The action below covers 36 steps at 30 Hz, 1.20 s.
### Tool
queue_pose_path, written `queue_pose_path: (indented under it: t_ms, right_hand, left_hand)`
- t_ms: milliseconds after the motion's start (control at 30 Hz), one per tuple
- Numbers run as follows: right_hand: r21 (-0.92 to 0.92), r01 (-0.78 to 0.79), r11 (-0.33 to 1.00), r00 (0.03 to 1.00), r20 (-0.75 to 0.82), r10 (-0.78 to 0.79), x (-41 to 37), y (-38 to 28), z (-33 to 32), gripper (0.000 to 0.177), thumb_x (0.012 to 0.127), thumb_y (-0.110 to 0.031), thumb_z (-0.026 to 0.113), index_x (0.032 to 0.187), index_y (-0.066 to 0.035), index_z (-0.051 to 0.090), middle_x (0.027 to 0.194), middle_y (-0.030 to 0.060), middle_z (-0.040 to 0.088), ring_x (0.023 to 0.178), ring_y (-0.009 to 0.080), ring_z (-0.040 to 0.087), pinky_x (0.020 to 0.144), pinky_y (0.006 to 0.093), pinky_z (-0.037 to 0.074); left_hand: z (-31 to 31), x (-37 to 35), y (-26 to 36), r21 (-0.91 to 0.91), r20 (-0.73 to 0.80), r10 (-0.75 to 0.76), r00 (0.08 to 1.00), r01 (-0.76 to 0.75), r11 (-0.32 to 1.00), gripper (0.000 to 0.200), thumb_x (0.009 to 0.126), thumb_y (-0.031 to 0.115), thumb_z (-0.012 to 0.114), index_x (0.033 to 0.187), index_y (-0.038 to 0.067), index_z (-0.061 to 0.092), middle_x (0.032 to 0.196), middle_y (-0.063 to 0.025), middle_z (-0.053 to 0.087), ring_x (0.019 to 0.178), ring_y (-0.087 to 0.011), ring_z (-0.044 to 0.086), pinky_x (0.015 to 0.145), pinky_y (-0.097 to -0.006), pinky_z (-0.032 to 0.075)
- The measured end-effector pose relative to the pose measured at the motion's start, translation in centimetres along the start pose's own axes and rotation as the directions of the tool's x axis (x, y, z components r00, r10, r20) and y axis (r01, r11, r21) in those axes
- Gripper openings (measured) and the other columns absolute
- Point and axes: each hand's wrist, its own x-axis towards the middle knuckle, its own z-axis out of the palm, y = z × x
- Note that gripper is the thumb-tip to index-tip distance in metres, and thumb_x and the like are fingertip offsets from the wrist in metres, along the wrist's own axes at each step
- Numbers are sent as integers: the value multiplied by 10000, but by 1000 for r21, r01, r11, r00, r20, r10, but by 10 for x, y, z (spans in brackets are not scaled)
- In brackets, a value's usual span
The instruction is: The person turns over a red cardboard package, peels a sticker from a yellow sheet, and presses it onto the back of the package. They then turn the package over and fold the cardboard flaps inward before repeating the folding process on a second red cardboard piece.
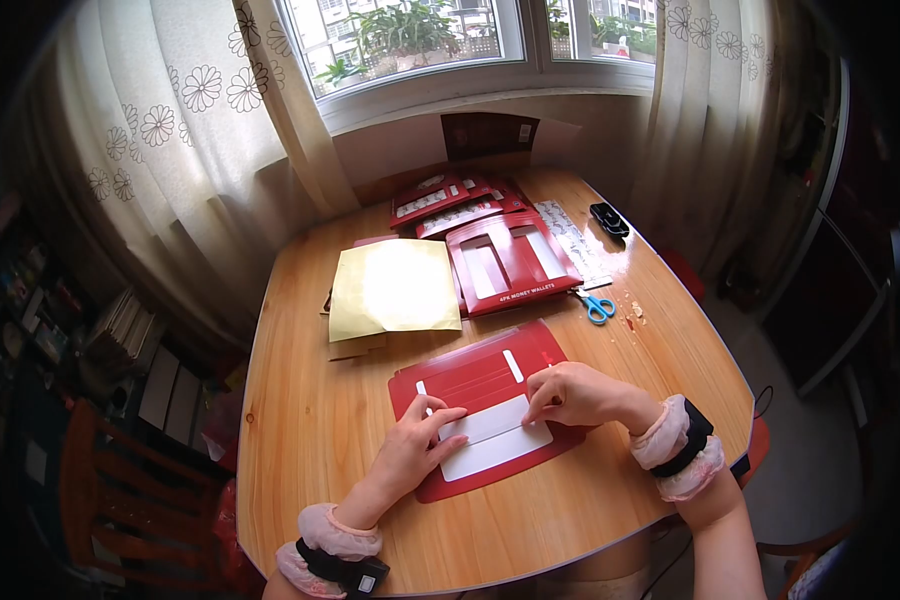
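Near the front edge of the wooden table [310,420] lies a red card sheet [470,368], opened flat, with a white panel [495,438] across its near half. The left hand [415,445] rests flat on the panel's left end with its fingers spread, gripping nothing. The right hand [570,393] is curled with its fingertips on the panel's far edge; whether it pinches that edge or only presses cannot be told from this view. Judging by how things lie, this sheet looks mid-way: the panel is placed, but nothing is folded up. On the far side, a stack of red sheets [510,262] waits untouched beside a gold sheet [395,285], with blue scissors [597,306] to the right.
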Motion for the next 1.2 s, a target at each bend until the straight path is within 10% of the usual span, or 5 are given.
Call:
queue_pose_path:
  t_ms: [300,1200]
  right_hand:
    - [65,114,991,963,-254,-94,13,5,15,220,807,-134,784,1010,-66,732,970,103,603,923,266,610,809,365,509]
    - [-85,103,991,992,-69,-109,15,-1,11,198,840,-167,754,979,-55,669,981,87,604,974,273,599,881,374,498]
  left_hand:
    - [2,0,-4,-28,1,28,1000,-28,999,320,869,179,765,1171,91,708,960,-61,564,719,-149,549,672,-292,503]
    - [-5,5,-2,109,-12,169,986,-167,980,265,822,217,784,1041,78,729,910,-77,607,898,-254,587,805,-366,512]
